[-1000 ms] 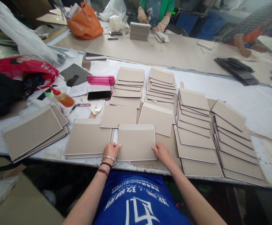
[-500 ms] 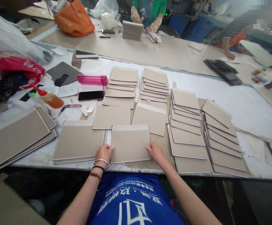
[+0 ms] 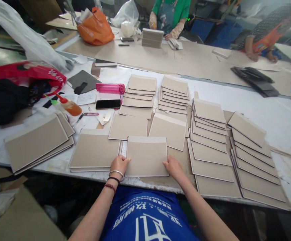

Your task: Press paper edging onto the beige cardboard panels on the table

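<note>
A beige rectangular panel (image 3: pixel 147 157) with a paler strip along its far edge lies in front of me at the table's near side. My left hand (image 3: pixel 120 165) pinches its left edge, with a bangle and bracelets at the wrist. On the opposite edge, my right hand (image 3: pixel 173 166) grips the panel with curled fingers. Left of it lies a small pile of similar panels (image 3: pixel 95 150). Just beyond, a tilted panel (image 3: pixel 169 130) and another panel (image 3: pixel 127 125) lie partly beneath other pieces. Overlapping rows of panels (image 3: pixel 210 147) spread to the right.
A glue bottle (image 3: pixel 71 107), a phone (image 3: pixel 107 104) and a pink case (image 3: pixel 110 88) lie left of centre. Larger panels (image 3: pixel 36 142) sit far left, near a red bag (image 3: pixel 27 75). Across the table, a person in green (image 3: pixel 170 16) works beside a stack (image 3: pixel 152 37).
The whole scene has shifted rightward and slightly down in view as the camera turned left. Both hands keep their hold on the panel's edges. The far-right person's arms have moved.
</note>
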The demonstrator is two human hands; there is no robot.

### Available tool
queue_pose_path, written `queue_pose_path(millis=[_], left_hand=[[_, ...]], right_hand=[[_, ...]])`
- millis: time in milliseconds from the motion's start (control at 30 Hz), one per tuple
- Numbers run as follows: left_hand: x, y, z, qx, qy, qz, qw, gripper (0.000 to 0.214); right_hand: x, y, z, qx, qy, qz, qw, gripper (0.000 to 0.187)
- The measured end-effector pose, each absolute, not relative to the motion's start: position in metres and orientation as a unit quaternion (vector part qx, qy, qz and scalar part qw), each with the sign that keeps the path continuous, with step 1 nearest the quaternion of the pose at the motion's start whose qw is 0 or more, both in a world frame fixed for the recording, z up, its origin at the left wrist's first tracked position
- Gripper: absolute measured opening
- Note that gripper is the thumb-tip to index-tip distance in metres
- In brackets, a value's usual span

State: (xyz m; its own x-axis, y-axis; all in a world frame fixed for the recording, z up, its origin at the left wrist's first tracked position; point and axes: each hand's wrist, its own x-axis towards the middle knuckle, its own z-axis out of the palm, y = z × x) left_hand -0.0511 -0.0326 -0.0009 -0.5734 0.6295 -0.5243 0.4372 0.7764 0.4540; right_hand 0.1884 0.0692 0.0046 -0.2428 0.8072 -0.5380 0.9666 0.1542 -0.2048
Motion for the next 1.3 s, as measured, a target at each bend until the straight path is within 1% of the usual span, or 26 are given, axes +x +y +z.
queue_pose_path(millis=[333,1000,1300], left_hand=[[-0.0519,-0.0302,0.0019,0.306,0.877,0.124,0.349,0.021],[-0.051,-0.0335,0.0014,0.316,0.877,0.117,0.342,0.025],[-0.0496,-0.0329,0.0016,0.314,0.881,0.115,0.335,0.026]], right_hand=[[0.1872,0.0688,0.0087,0.593,0.748,-0.251,0.163,0.021],[0.1907,0.0675,0.0031,0.6,0.747,-0.251,0.139,0.015],[0.1905,0.068,0.0029,0.597,0.749,-0.252,0.141,0.017]])
